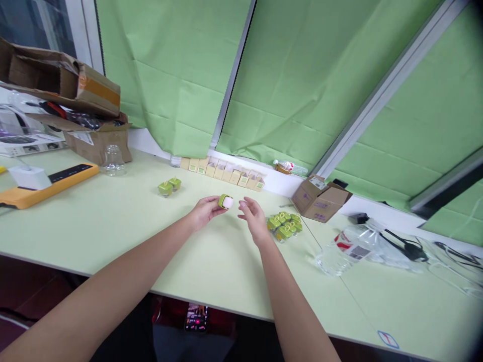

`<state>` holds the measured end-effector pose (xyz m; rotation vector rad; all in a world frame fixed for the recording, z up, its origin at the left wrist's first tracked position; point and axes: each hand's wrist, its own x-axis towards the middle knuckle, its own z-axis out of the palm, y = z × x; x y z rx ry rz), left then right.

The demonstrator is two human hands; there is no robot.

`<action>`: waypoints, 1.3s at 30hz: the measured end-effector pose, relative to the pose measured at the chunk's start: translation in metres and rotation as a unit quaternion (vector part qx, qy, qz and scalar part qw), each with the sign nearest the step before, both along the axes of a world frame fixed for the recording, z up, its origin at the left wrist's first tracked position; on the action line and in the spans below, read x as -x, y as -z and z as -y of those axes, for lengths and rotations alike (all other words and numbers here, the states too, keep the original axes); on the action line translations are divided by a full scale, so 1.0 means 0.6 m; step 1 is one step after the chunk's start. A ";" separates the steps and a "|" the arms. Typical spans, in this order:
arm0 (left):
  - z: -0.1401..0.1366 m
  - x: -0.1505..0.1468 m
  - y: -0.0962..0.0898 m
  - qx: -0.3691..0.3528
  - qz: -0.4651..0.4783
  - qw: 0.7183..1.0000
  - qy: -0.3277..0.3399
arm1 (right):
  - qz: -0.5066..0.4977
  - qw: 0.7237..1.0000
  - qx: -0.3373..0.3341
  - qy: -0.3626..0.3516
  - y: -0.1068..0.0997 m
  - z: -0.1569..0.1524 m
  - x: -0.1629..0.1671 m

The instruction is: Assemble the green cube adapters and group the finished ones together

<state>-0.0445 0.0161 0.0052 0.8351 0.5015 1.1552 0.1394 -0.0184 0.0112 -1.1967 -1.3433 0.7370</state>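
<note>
Above the middle of the table, my left hand [206,211] grips a small green band-like wrapper with a pale pinkish block [227,202] in it. A short gap to the right, my right hand [253,216] holds nothing, its fingers bent and apart. Beside my right wrist sits a cluster of small green-topped boxes [284,226] with yellowish loops on top and clear sides. A smaller group of the same green-topped boxes [169,186] stands to the left, beyond my left hand.
A row of small kraft boxes [226,172] lines the back edge. Rightward are an open carton [320,200], a big clear bottle [347,249] and cables [411,249]. On the left are a jar [112,161], an orange power strip [56,185] and stacked cartons [98,136]. A phone [196,317] lies below the edge.
</note>
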 end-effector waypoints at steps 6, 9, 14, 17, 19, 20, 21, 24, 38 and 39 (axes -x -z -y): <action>0.004 0.002 -0.005 0.017 0.000 1.000 -0.002 | 0.117 0.989 0.041 0.076 0.005 0.000 -0.007; 0.009 0.000 -0.007 0.009 -0.005 1.000 0.007 | 0.058 0.998 0.034 0.012 -0.006 0.007 -0.010; 0.005 0.000 -0.004 0.010 -0.017 1.000 0.014 | 0.067 0.996 0.030 -0.060 -0.007 0.007 -0.008; 0.001 0.001 -0.003 0.029 -0.009 1.000 -0.007 | 0.110 0.989 0.079 0.055 0.005 0.000 -0.016; 0.001 0.000 -0.002 0.021 -0.007 1.000 0.000 | 0.081 0.993 0.084 0.029 0.003 0.001 -0.015; 0.002 0.000 -0.002 0.012 -0.009 1.000 0.009 | 0.059 0.995 0.077 -0.007 -0.001 0.004 -0.012; 0.003 -0.001 -0.002 0.003 -0.014 1.000 0.019 | 0.040 0.996 0.063 -0.046 -0.005 0.007 -0.008; 0.005 -0.001 -0.001 -0.002 -0.029 0.999 0.035 | 0.043 0.995 0.024 -0.085 -0.010 0.010 0.000; 0.009 0.003 -0.004 -0.001 -0.047 0.998 0.030 | 0.167 0.984 0.045 0.026 0.006 0.000 -0.012; 0.009 0.003 -0.004 -0.004 -0.053 0.998 0.028 | 0.177 0.983 0.047 0.031 0.007 0.000 -0.016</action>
